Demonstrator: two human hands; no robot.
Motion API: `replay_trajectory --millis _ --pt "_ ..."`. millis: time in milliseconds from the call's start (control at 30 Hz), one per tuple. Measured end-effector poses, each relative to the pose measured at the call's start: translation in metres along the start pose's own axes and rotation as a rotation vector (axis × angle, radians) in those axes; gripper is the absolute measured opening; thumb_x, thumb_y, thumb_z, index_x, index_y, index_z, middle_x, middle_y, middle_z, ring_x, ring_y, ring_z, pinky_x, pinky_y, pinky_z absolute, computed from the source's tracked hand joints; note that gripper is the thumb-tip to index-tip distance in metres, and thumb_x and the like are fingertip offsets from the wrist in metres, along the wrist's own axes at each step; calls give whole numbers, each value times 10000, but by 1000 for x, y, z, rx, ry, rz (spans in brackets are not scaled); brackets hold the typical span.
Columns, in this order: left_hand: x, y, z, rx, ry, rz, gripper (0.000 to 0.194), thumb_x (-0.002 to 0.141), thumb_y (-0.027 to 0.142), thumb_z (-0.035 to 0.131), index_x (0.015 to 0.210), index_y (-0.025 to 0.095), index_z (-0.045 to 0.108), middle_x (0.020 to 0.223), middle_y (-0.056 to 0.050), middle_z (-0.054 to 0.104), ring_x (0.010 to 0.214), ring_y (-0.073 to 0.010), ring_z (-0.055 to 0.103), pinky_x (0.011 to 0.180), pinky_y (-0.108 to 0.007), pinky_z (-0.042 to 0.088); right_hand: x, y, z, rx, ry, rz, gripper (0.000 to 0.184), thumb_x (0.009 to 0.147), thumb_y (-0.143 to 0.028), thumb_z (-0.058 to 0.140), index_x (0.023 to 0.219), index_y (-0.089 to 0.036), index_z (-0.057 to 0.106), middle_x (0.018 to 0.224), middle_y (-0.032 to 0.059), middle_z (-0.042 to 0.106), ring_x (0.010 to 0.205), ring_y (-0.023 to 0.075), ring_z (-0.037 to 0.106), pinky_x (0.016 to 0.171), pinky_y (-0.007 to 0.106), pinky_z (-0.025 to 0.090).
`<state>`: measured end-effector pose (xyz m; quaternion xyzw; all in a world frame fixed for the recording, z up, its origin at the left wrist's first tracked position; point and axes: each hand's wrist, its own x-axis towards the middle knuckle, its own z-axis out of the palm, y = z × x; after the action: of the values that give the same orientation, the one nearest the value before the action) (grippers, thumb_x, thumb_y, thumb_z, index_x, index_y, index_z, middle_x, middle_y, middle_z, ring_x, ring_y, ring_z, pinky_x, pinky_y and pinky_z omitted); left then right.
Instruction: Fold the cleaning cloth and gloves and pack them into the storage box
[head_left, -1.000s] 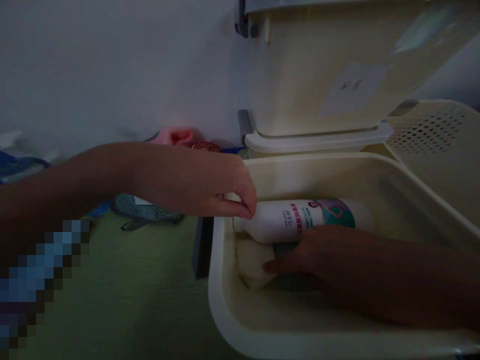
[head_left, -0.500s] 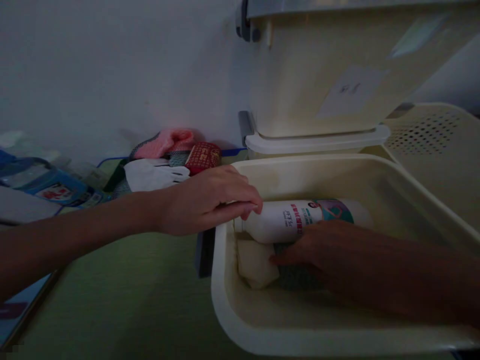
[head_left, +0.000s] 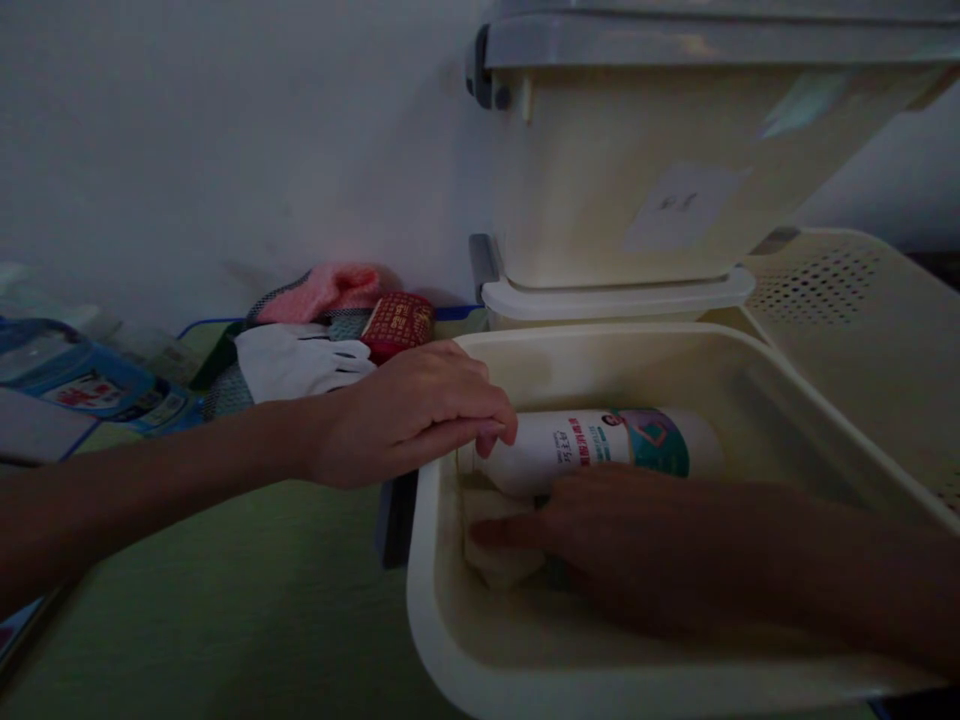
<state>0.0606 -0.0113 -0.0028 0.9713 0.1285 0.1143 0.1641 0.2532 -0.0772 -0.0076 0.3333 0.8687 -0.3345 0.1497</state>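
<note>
A white bottle [head_left: 525, 450] with a coloured label lies on its side in a cream plastic bin [head_left: 431, 620]. My left hand [head_left: 420, 415] crosses the bin's left rim, its thumb and fingers closed by the bottle's neck end; what they hold is hidden. Inside the bin, my right hand [head_left: 630, 540] is in front of the bottle. Its index finger stretches over a cream-coloured item [head_left: 499, 565] whose kind I cannot tell; the other fingers are mostly hidden. Part of a dark green item [head_left: 556, 572] shows under that hand.
Behind stands a lidded cream bin [head_left: 585, 190], with a perforated plastic piece [head_left: 817, 285] to its right. On the left are a pink cloth [head_left: 337, 290], a white cloth [head_left: 292, 360], a red patterned item [head_left: 399, 325] and a blue-labelled bottle [head_left: 90, 370]. The tabletop [head_left: 247, 600] is green.
My right hand has moved left inside the bin, its index finger now over the cream-coloured item. The left hand keeps its place at the rim. The view has shifted slightly.
</note>
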Motion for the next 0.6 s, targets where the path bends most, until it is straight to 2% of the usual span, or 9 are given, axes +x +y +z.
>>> replay_trajectory --millis 133,200,300,400,533,600 --pt "0 0 -1 -15 -24 5 358 957 243 262 883 170 605 830 -26 680 796 -129 570 827 -258 372 12 -7 -5 -91 -123 33 475 757 -25 498 1179 -218 597 1075 64 682 867 204 650 722 269 477" --pt "0 0 -1 -8 -30 3 355 958 242 264 885 168 603 832 -26 679 802 -130 568 829 -258 369 10 -9 -9 -114 -103 12 520 745 -7 497 1206 -229 589 1047 68 693 870 206 653 722 261 476" --pt "1 1 -1 -6 -33 -5 361 960 254 262 885 170 605 831 -28 678 804 -131 566 827 -257 366 -1 -8 -15 -81 -81 25 654 704 38 480 1246 -320 558 1013 47 708 844 193 671 705 251 476" --pt "1 1 -2 -12 -39 -7 373 961 259 253 883 172 607 843 -30 679 811 -132 566 835 -258 364 -11 -1 -18 -27 -145 90 728 688 55 442 1250 -398 530 1095 24 686 909 204 672 765 293 486" --pt "1 2 -2 -3 -38 -5 377 959 246 251 857 172 607 835 -24 675 803 -129 564 833 -256 362 -13 6 -11 16 -195 113 733 678 55 476 1285 -355 504 1184 43 635 986 229 650 827 317 492" --pt "2 2 -1 3 -38 -6 376 957 247 254 851 174 607 834 -22 673 799 -128 564 827 -253 365 -12 6 -7 -8 -132 112 721 658 75 496 1243 -342 552 1131 34 664 923 209 672 796 273 500"
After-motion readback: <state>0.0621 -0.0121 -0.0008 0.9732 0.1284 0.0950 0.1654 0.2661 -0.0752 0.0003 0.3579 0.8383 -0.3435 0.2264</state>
